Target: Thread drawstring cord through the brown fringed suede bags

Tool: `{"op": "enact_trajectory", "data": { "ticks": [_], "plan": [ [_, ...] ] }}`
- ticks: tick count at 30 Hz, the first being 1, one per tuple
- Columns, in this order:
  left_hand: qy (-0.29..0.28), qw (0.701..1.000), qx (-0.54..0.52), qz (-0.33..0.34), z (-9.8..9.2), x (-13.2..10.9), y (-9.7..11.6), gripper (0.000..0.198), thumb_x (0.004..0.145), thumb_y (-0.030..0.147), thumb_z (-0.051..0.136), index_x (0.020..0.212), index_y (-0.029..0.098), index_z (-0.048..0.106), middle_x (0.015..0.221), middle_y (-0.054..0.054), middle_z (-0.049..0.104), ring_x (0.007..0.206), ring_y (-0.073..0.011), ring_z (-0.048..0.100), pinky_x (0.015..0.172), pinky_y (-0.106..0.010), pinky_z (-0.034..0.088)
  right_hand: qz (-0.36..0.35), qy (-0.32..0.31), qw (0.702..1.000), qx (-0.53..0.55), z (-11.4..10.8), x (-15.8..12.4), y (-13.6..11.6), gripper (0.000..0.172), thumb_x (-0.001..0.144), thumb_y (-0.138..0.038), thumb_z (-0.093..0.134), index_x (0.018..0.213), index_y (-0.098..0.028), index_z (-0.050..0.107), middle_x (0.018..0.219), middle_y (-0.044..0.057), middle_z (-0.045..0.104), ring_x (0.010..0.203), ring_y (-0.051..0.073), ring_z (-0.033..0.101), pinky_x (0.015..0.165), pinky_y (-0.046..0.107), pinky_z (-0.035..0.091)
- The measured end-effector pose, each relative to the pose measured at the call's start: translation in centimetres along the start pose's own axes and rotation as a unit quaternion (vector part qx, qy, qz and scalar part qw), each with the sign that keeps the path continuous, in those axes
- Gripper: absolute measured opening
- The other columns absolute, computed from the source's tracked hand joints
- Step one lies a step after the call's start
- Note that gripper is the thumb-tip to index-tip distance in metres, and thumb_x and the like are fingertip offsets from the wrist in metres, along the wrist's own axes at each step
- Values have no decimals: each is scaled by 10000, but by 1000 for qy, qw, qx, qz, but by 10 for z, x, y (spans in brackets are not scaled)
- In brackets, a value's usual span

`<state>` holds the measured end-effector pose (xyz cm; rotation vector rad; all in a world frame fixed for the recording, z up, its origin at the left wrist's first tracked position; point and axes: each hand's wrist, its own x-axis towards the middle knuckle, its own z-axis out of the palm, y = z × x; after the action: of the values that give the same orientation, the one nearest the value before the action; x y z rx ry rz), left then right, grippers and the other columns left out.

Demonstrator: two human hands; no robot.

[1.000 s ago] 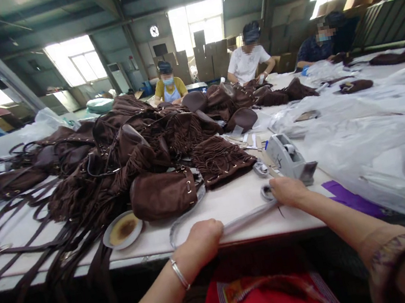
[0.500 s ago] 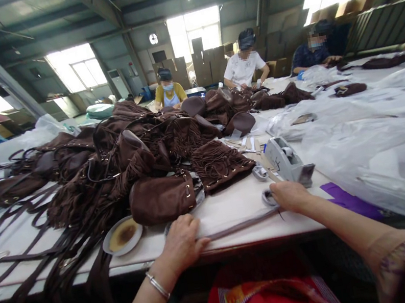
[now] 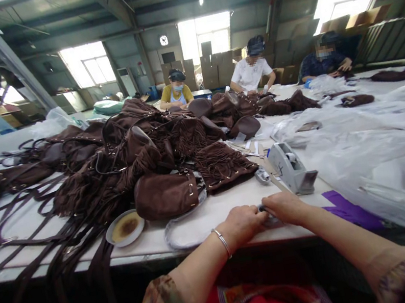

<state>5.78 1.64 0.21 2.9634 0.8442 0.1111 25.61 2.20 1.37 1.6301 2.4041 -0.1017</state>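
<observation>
My left hand (image 3: 246,223) and my right hand (image 3: 284,208) meet at the front of the white table, fingers closed. Between their fingertips is a dark greyish, film-covered strap (image 3: 168,233), rolled up at this end. The strap's pale loop curves on the table left of my hands, towards the mouth of a brown suede bag (image 3: 165,195); whether it joins the bag cannot be made out. My fingers partly hide the held end. Behind my hands lie a fringed brown bag piece (image 3: 224,165), a small plastic-wrapped roll (image 3: 263,176) and a grey tape dispenser (image 3: 289,168).
A big heap of brown bags (image 3: 134,137) with dangling straps covers the left. A shallow dish (image 3: 125,228) of yellowish-brown stuff stands near the edge. Clear plastic sheets (image 3: 394,161) and a purple piece (image 3: 347,207) lie right. Several co-workers sit around the table.
My left hand has moved right along the strap to my right hand, and its fingers have closed. The strap's left part now shows as a curved loop. The view has shifted slightly.
</observation>
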Motion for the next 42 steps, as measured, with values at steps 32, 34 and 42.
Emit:
{"op": "enact_trajectory", "data": {
  "ticks": [32, 34, 42],
  "plan": [
    [43, 988, -17, -148, 18, -27, 20, 209, 943, 129, 430, 1072, 102, 592, 961, -123, 659, 866, -244, 654, 741, -365, 566, 80, 55, 987, 131, -1, 18, -38, 437, 955, -531, 439, 928, -182, 701, 917, 121, 751, 871, 247, 683, 656, 292, 384],
    [46, 984, -32, -168, 19, -23, 29, 217, 946, 126, 417, 1073, 94, 590, 972, -133, 661, 866, -252, 658, 730, -375, 571, 112, 21, 986, 124, 2, 16, -44, 388, 953, -464, 444, 901, -167, 688, 904, 136, 748, 859, 259, 689, 631, 297, 371],
    [-31, 988, -32, -147, -4, -43, 12, 149, 957, 258, 494, 1008, 177, 609, 908, -73, 677, 801, -235, 683, 694, -351, 566, -161, 18, 984, 68, -2, 23, -23, 271, 947, -320, 452, 889, -194, 685, 873, 89, 745, 813, 225, 679, 677, 291, 370]
  ]
}}
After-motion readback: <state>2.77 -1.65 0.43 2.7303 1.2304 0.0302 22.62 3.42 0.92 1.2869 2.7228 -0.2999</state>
